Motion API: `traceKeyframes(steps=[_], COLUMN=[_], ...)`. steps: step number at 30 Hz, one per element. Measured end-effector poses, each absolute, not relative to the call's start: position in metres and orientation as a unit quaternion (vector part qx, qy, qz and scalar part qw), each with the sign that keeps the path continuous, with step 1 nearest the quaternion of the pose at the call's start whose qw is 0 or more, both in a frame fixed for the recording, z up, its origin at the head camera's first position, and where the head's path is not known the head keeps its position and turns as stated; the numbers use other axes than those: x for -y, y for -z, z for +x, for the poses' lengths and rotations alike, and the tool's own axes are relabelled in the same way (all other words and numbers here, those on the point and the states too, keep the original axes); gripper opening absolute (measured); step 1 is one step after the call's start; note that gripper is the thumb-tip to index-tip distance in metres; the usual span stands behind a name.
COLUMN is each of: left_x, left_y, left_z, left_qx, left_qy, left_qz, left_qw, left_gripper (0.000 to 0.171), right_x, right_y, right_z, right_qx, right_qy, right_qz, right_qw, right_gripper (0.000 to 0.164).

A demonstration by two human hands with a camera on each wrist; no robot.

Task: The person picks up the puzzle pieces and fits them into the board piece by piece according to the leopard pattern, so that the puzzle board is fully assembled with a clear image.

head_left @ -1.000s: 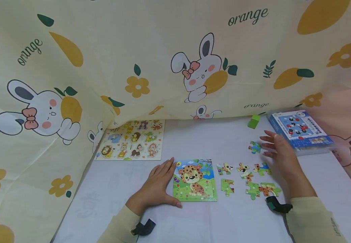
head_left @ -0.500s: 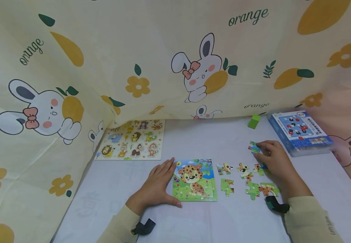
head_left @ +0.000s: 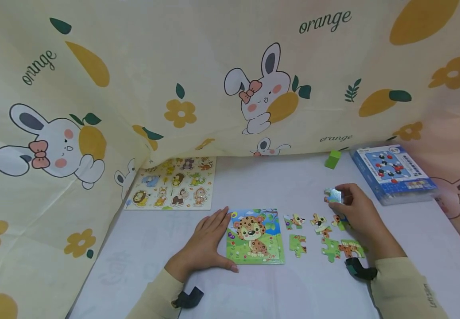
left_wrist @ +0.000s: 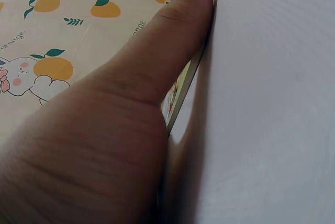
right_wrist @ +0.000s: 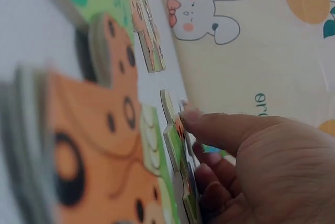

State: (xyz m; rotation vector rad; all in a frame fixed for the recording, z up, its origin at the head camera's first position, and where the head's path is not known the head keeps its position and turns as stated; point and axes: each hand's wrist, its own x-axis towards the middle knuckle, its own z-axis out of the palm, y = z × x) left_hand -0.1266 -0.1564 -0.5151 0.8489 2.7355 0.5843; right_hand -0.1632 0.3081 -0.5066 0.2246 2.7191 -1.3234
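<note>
From over the shoulder, the head view shows the right hand [head_left: 359, 208] pinching a small blue-and-green jigsaw piece [head_left: 335, 195], tilted and shiny, above the white-covered worktop [head_left: 269, 288]. It looks light and stiff; I'd judge the glossy face slippery and the tabs easily bent, so the side edges are best to hold. The left hand [head_left: 203, 246] lies outspread against the square leopard-picture puzzle board [head_left: 253, 239]. Loose leopard-patterned jigsaw pieces [head_left: 297, 246] lie right of it. The blue-and-white box in clear plastic [head_left: 393, 170] hides its contents.

The left-wrist view has the thumb stretched straight beside a thin board edge [left_wrist: 180, 96]; which board, I can't tell.

In the right-wrist view, loose pieces loom, blurred; the fingers curl, their grip partly hidden.
</note>
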Motion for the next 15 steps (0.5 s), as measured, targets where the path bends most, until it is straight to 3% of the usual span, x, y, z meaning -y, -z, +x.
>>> traceKeyframes(steps=[8,15], left_x=[0.157,0.157], left_y=[0.516,0.517], left_z=[-0.127,-0.128], left_qx=[-0.93,-0.93], left_qy=[-0.2,-0.198], left_qz=[0.289,0.289], left_qw=[0.111,0.11], left_gripper=[0.152,0.152], right_x=[-0.3,-0.287], right_y=[0.497,0.482], right_z=[-0.157,-0.151], right_qx=[-0.885,-0.868], right_qy=[0.461,0.495], right_qz=[0.059,0.039], right_qw=[0.028,0.003], right_gripper=[0.045,0.045])
